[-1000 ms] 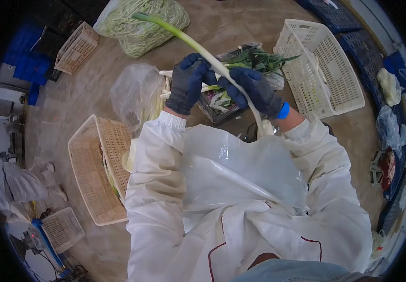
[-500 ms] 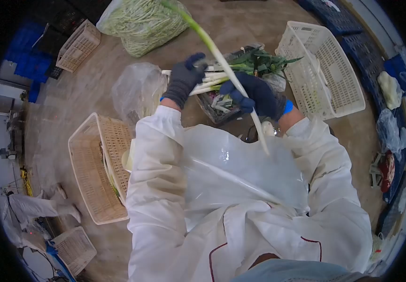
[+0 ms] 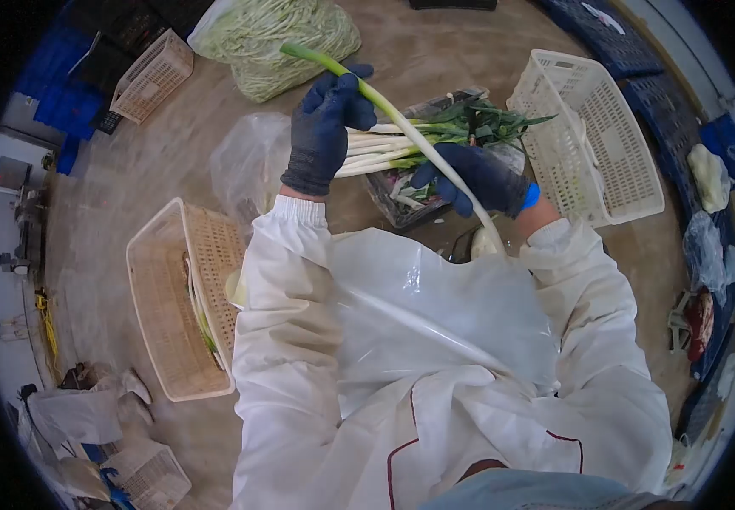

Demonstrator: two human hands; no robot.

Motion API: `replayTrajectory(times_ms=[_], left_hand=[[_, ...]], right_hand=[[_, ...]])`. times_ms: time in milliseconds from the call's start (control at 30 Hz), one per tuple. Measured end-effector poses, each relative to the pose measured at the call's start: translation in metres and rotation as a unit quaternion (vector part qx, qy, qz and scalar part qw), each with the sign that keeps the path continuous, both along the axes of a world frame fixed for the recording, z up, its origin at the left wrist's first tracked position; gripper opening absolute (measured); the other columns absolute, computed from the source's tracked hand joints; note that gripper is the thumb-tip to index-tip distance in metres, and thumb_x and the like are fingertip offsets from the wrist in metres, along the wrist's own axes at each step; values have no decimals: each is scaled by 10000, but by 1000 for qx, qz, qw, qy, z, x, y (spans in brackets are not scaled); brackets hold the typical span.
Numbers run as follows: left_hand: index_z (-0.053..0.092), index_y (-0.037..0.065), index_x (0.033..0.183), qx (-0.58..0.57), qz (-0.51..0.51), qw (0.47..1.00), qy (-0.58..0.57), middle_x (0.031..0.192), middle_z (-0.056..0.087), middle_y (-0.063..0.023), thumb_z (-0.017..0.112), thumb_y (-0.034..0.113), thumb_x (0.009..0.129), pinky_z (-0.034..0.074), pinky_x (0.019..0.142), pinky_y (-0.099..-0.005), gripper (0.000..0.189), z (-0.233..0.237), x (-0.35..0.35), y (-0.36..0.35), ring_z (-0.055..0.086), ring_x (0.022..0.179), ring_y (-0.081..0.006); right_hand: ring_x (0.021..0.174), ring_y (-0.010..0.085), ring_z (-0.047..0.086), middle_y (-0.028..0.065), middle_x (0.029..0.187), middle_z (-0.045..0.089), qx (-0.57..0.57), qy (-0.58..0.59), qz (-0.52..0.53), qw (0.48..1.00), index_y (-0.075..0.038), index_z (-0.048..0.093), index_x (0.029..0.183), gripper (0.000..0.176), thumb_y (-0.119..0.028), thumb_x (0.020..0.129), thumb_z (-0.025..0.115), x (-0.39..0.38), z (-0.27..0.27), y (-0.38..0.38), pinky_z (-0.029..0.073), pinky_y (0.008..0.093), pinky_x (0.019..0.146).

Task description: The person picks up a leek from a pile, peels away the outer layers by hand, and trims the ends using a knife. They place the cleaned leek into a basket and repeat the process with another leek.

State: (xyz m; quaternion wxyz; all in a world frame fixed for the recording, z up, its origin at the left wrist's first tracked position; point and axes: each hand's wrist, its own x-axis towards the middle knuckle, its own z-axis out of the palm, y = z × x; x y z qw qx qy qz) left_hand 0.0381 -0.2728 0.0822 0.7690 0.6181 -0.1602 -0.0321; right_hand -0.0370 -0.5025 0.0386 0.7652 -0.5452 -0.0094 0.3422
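From my remote seat, the widest thing I see is the bare concrete floor [image 3: 129,170], with the person's white coverall [image 3: 299,357] and a clear plastic apron [image 3: 435,314] filling the lower middle of the view. To the person's left a cream plastic basket [image 3: 159,323] lies on the floor, just beside the coverall sleeve. To the right stands a white lattice basket [image 3: 605,144], and beyond it dark blue crates [image 3: 665,93] line the edge. At the top sits a big clear bag of pale green vegetables [image 3: 274,38], with a smaller cream basket [image 3: 150,72] well off to its left. A crumpled clear plastic bag [image 3: 244,161] lies between the big bag and the cream basket.

In front of the person a dark tray [image 3: 384,200] holds trimmings, and a bundle of green onions [image 3: 384,149] rests across it, white ends pointing left and leaves reaching toward the white lattice basket.

One long green onion [image 3: 401,123] is held up over that bundle, slanting from its green tip at upper left down to its white root end near the apron. The left hand [image 3: 326,119], in a dark glove, is curled closed around the green upper part. The right hand [image 3: 473,177], gloved the same with a blue cuff [image 3: 530,195] showing, is wrapped tight on the white lower stalk.
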Motion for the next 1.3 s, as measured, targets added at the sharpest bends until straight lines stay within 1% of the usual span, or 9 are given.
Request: replayTrajectory(times_ms=[67, 167, 333, 533, 700, 800, 1100, 1200, 1300], left_hand=[[664, -6, 983, 49, 31, 998, -9, 683, 583, -7, 567, 193, 946, 431, 588, -218, 225, -2, 0, -1, 532, 603, -72], [661, 10, 849, 92, 91, 992, -9, 615, 560, 7, 634, 192, 907, 392, 511, -226, 193, -10, -1, -6, 500, 527, -65], [642, 33, 761, 116, 207, 969, -64, 559, 544, 7, 663, 180, 884, 327, 417, -231, 193, -27, -3, -20, 455, 438, -65], [650, -10, 800, -34, 142, 989, 2, 576, 553, -39, 617, 235, 913, 409, 485, -243, 272, -12, 5, -5, 507, 489, -109], [599, -61, 1153, 66, -21, 997, 17, 634, 556, -40, 392, 320, 1016, 443, 584, -239, 454, -4, -3, 7, 534, 566, -116], [597, -73, 1146, 24, -81, 996, 16, 640, 561, -33, 399, 318, 1015, 434, 600, -223, 457, -8, -5, -1, 530, 575, -102], [663, -6, 1067, 119, -14, 988, -94, 649, 613, -37, 392, 152, 970, 492, 681, -247, 328, -19, -5, -3, 586, 616, -104], [663, -9, 1064, 166, 15, 970, -176, 699, 634, -58, 390, 113, 950, 497, 680, -248, 320, -14, -10, -4, 602, 650, -104], [664, -10, 1053, 202, 39, 938, -278, 742, 651, -79, 408, 104, 934, 499, 679, -250, 304, -12, -6, -1, 610, 673, -111]], right_hand=[[475, 81, 509, 10, 644, 581, -12, 16, -19, 1000, -35, 628, 1105, 389, -354, 993, 436, 0, -6, 3, 421, 202, 445], [498, 86, 532, 20, 680, 604, -108, -199, -30, 974, -37, 619, 1143, 381, -342, 996, 445, -1, -8, 8, 444, 212, 468], [540, 91, 557, 38, 789, 650, -60, -178, -138, 972, -25, 649, 1093, 315, -286, 978, 514, 3, -34, 8, 475, 207, 489], [516, 83, 557, 15, 678, 594, -71, -172, -149, 971, -8, 655, 1066, 309, -262, 977, 502, 5, -15, 3, 476, 213, 480], [499, 80, 544, 17, 670, 590, -64, -156, -92, 981, -3, 653, 1064, 345, -304, 970, 515, 2, -1, -3, 464, 210, 467], [499, 80, 547, 21, 677, 597, -81, -148, -75, 983, -13, 655, 1069, 348, -315, 971, 513, 1, -6, -2, 469, 208, 475], [625, 107, 628, 55, 801, 655, -88, -219, -172, 956, -12, 617, 1104, 276, -237, 963, 541, 5, -28, 3, 520, 234, 557], [594, 103, 607, 40, 768, 642, -143, -220, -123, 957, -11, 631, 1079, 266, -222, 957, 524, 2, -13, -1, 509, 228, 542], [524, 75, 555, 22, 725, 617, -2, -171, -33, 985, -12, 646, 1049, 294, -254, 957, 508, -1, -6, -3, 468, 202, 479]])
